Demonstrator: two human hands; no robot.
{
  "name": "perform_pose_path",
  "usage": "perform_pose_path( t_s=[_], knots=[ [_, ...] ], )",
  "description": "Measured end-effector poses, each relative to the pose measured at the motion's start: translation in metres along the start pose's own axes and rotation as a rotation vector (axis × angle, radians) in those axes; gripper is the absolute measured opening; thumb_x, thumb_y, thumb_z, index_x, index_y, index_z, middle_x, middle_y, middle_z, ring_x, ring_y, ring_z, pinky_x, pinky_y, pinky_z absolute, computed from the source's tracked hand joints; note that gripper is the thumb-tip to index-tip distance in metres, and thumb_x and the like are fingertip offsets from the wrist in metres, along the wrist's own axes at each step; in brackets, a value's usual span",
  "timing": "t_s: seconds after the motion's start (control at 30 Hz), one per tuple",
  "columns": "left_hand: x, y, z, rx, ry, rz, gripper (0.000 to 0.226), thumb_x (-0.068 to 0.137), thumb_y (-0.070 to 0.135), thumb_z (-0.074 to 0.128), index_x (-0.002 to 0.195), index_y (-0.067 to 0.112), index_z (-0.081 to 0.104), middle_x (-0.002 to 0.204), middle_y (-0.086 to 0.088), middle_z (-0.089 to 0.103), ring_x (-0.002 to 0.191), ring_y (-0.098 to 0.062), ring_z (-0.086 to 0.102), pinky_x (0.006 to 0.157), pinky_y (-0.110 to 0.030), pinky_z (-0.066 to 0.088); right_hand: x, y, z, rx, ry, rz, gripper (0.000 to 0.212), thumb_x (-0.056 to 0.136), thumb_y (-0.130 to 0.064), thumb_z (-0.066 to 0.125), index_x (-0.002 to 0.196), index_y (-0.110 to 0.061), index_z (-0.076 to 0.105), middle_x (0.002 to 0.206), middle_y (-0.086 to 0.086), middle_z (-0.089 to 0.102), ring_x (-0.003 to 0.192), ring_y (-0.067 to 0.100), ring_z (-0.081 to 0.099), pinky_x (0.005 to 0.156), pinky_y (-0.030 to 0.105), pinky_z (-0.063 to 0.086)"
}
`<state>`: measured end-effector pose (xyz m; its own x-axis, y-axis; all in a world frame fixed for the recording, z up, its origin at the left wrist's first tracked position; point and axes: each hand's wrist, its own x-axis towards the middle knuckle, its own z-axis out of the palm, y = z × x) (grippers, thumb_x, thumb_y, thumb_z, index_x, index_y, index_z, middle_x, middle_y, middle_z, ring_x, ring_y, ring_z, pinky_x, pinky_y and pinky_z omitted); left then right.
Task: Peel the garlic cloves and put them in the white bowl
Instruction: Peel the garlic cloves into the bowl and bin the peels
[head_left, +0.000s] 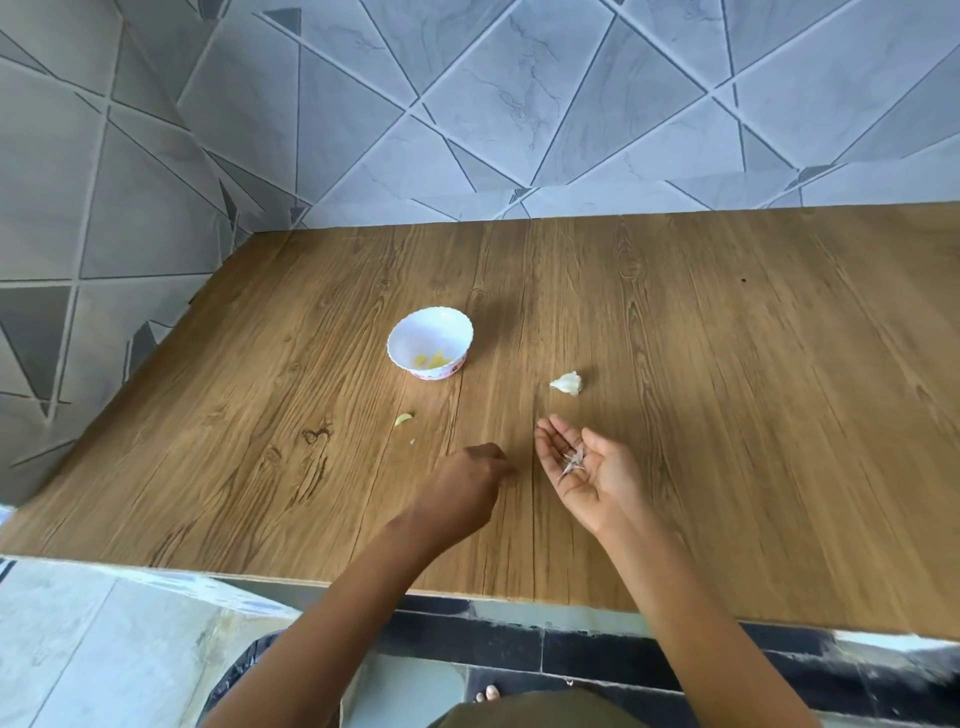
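Skins (571, 461) on upturned right hand (597, 480) — left hand (470, 478) curled, blurred.

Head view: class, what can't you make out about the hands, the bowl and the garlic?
All in the head view:
1. Left hand: motion blur and its own back hide whether the fingers hold anything.
2. White bowl: the yellowish pieces inside are too small to count.
3. Pale piece near the bowl: too small to tell clove from peel.

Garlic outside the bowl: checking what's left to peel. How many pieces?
2: white unpeeled garlic piece right of the white scalloped bowl; small yellowish piece in front of it. Left hand may hide more.
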<state>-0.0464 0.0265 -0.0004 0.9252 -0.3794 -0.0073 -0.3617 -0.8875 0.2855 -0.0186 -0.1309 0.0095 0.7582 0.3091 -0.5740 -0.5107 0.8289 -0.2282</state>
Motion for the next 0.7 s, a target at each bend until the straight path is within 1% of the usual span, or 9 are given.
perform_pose_path(
  t_s=[0.1,0.23,0.33,0.37,0.43,0.5,0.53,0.6,0.7],
  knots=[
    [0.0,-0.002,-0.001,0.037,-0.031,0.027,0.026,0.095,0.009,0.049,0.114,0.013,0.067,0.109,-0.003,0.065,0.093,-0.016,0.064,0.083,-0.029,0.051,-0.001,-0.001,-0.004,0.007,0.007,-0.001,0.039,0.102,-0.016,0.033,0.093,0.009,0.061,0.094,0.02,0.065,0.095,0.028,0.062,0.081,0.035,0.054],
    [0.003,0.0,-0.003,0.104,-0.021,-0.014,0.024,0.095,0.009,0.046,0.108,0.013,0.066,0.101,-0.004,0.065,0.088,-0.019,0.063,0.078,-0.032,0.051,-0.002,0.002,-0.006,-0.001,0.008,0.011,0.038,0.102,-0.017,0.033,0.093,0.008,0.061,0.095,0.02,0.065,0.095,0.027,0.062,0.08,0.037,0.051],
    [0.014,0.001,-0.01,0.063,-0.055,-0.055,0.016,0.087,0.008,0.057,0.099,0.011,0.067,0.096,-0.004,0.068,0.086,-0.02,0.065,0.076,-0.033,0.053,-0.001,0.002,-0.006,-0.006,0.016,0.011,0.038,0.101,-0.016,0.033,0.093,0.008,0.061,0.094,0.02,0.065,0.093,0.027,0.062,0.081,0.036,0.051],
    [0.016,0.0,-0.014,-0.021,-0.064,-0.093,0.013,0.083,0.006,0.061,0.093,0.009,0.069,0.091,-0.004,0.07,0.082,-0.018,0.065,0.075,-0.031,0.053,-0.001,0.002,-0.006,-0.008,0.017,0.014,0.038,0.101,-0.016,0.033,0.093,0.008,0.061,0.093,0.02,0.065,0.093,0.027,0.062,0.082,0.036,0.052],
    [0.018,-0.006,-0.024,-0.286,-0.009,-0.217,0.011,0.076,-0.001,0.065,0.081,0.006,0.07,0.078,-0.005,0.07,0.071,-0.015,0.064,0.069,-0.025,0.051,-0.001,0.006,-0.006,-0.031,0.015,0.022,0.038,0.102,-0.016,0.033,0.093,0.008,0.061,0.092,0.02,0.064,0.092,0.027,0.062,0.081,0.034,0.055],
    [0.018,-0.009,-0.036,-0.622,0.057,-0.339,0.015,0.074,-0.009,0.065,0.079,0.004,0.069,0.073,-0.011,0.068,0.067,-0.017,0.062,0.07,-0.032,0.054,0.0,0.01,-0.005,-0.061,0.015,0.033,0.038,0.102,-0.015,0.032,0.092,0.009,0.06,0.089,0.02,0.064,0.089,0.027,0.061,0.076,0.033,0.056],
    [0.019,-0.008,-0.041,-0.729,0.065,-0.343,0.016,0.075,-0.011,0.064,0.08,0.003,0.069,0.074,-0.013,0.067,0.068,-0.019,0.063,0.073,-0.036,0.055,0.001,0.011,-0.004,-0.064,0.015,0.038,0.038,0.101,-0.015,0.033,0.091,0.009,0.06,0.088,0.02,0.063,0.088,0.027,0.061,0.073,0.033,0.056],
    [0.025,0.002,-0.047,-0.731,0.055,-0.235,0.018,0.077,-0.01,0.064,0.083,0.005,0.071,0.078,-0.011,0.07,0.071,-0.019,0.067,0.076,-0.034,0.056,0.004,0.014,0.0,-0.052,0.02,0.049,0.036,0.101,-0.014,0.034,0.09,0.008,0.059,0.084,0.019,0.063,0.085,0.027,0.061,0.07,0.035,0.057],
    [0.026,0.021,-0.047,-0.464,0.072,-0.056,0.026,0.078,-0.007,0.059,0.089,0.011,0.075,0.083,0.0,0.074,0.077,-0.009,0.069,0.072,-0.014,0.052,0.006,0.019,0.004,-0.039,0.045,0.065,0.03,0.099,-0.012,0.037,0.089,0.005,0.06,0.069,0.014,0.067,0.075,0.021,0.065,0.063,0.033,0.057]
  ],
)
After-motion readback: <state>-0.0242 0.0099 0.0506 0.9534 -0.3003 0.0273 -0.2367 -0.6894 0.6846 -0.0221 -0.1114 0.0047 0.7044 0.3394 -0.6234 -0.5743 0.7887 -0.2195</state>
